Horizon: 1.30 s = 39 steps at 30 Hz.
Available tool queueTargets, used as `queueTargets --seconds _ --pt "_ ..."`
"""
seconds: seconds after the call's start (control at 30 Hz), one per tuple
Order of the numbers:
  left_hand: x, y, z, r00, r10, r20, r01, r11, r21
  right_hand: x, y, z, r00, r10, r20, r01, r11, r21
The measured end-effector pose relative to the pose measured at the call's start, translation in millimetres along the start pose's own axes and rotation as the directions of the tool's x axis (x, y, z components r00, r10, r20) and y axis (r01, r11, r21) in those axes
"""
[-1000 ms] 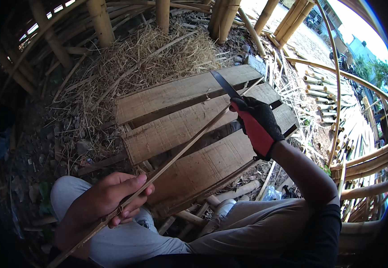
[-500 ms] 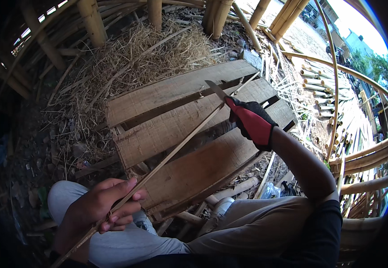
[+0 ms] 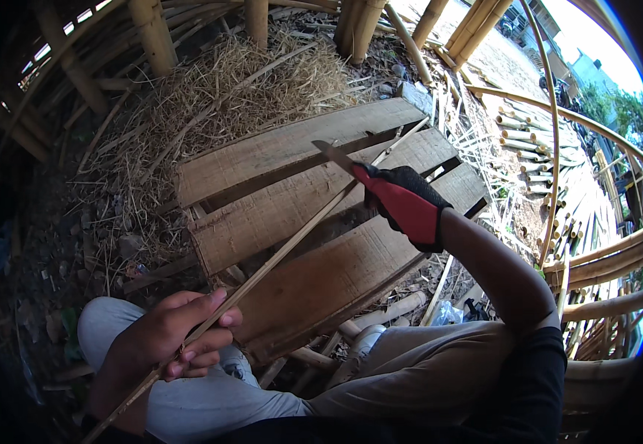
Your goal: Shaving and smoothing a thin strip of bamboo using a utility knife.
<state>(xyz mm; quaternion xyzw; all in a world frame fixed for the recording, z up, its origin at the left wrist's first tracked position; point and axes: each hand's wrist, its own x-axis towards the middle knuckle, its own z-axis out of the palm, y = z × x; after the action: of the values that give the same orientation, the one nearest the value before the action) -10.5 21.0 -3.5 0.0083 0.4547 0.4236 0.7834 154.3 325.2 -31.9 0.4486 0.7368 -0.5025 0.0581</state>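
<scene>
A long, thin bamboo strip [image 3: 286, 248] runs slantwise from the lower left across a low slatted wooden bench [image 3: 262, 222]. My bare left hand [image 3: 186, 331] is closed round its near part, above my left knee. In a red and black glove, my right hand [image 3: 404, 201] grips a knife [image 3: 334, 157] whose blade points up and left. The blade's base lies against the strip or just over it; the exact contact is hidden by the glove. The knife's handle is covered by my fingers. Beyond the glove, the strip's far end reaches the bench's far right edge.
Behind the bench lies a heap of pale shavings [image 3: 262, 81], with upright bamboo posts [image 3: 151, 37] farther back. Cut bamboo poles [image 3: 525, 140] are stacked at the right, past a bent bamboo rail [image 3: 573, 115]. A clear plastic bag [image 3: 449, 314] sits on the ground near my right leg.
My right hand with the knife has slid along the strip, left and a little toward me. My left hand stays nearly where it was, still holding the strip.
</scene>
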Motion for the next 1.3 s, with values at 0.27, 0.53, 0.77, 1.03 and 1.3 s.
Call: queueTargets --seconds 0.27,0.53,0.77,1.03,1.3 --pt "2 3 3 1.0 -0.012 -0.009 0.012 0.998 0.055 -13 -8 13 0.997 0.073 0.04 -0.069 0.993 -0.094" --pt "0 1 5 1.0 0.006 -0.01 -0.005 0.997 0.079 -25 -8 22 0.999 0.033 0.029 -0.032 0.998 -0.051" --pt "3 0 7 1.0 -0.001 -0.006 0.002 0.998 0.068 -23 5 43 0.76 -0.641 0.104 0.636 0.702 -0.321" --pt "-1 1 10 0.995 0.052 -0.08 -0.029 0.964 0.266 -34 -11 23 0.994 -0.111 -0.013 0.109 0.988 -0.111" --pt "-13 -2 20 0.974 0.137 -0.182 -0.038 0.886 0.463 -13 -1 3 0.975 0.22 -0.018 -0.213 0.96 0.181"
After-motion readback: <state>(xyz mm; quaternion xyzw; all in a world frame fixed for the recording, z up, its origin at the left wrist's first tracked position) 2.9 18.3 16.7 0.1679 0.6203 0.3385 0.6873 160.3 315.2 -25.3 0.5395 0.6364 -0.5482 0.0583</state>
